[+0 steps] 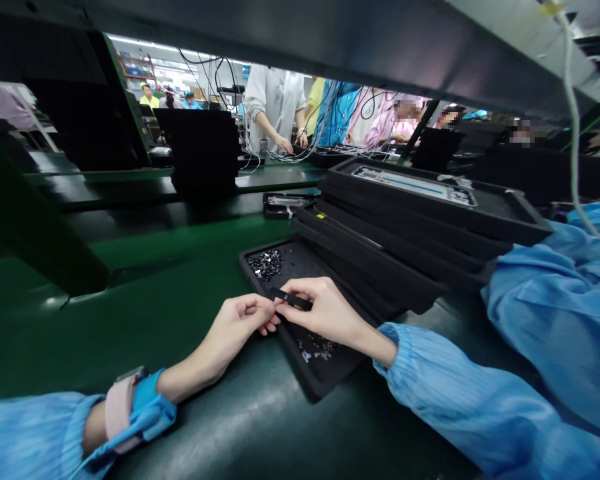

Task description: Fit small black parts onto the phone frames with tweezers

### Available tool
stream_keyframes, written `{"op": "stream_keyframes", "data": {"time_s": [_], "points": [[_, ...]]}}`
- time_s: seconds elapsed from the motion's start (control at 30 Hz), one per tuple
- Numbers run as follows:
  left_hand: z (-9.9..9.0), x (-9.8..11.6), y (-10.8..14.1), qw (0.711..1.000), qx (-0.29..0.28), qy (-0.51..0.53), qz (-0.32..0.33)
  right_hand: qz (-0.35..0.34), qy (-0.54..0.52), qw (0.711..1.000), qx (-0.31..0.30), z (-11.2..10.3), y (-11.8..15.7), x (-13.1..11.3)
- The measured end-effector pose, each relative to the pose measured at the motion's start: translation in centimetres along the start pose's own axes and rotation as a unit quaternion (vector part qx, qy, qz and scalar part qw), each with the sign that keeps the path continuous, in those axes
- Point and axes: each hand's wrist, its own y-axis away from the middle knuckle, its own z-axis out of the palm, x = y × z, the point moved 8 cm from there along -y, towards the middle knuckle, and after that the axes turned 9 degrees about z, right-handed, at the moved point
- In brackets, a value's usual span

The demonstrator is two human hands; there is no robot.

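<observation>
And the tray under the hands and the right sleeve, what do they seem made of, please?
The tray looks like matte black foam, or perhaps plastic: its surface is dull, its edges rounded. The right sleeve seems thin blue fabric with a slight sheen, as it wrinkles softly and gathers at the cuff.

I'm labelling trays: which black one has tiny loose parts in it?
The low tray beneath the right hand: tiny parts lie scattered in it, whereas the topmost stacked tray holds a long blue-striped piece.

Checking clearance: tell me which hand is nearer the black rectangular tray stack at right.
Right. The right hand is over the shallow black rectangular tray beside the tray stack; the left hand is farther left, by the tray's left edge.
</observation>
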Motion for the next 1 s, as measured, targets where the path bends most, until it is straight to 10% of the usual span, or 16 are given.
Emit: {"op": "stream_keyframes", "data": {"time_s": [1.0], "points": [[-0.2,0.2,0.4,0.999,0.032,-0.009,0.008,0.149,-0.174,0.97,-0.078,1.6,0.0,2.3]]}}
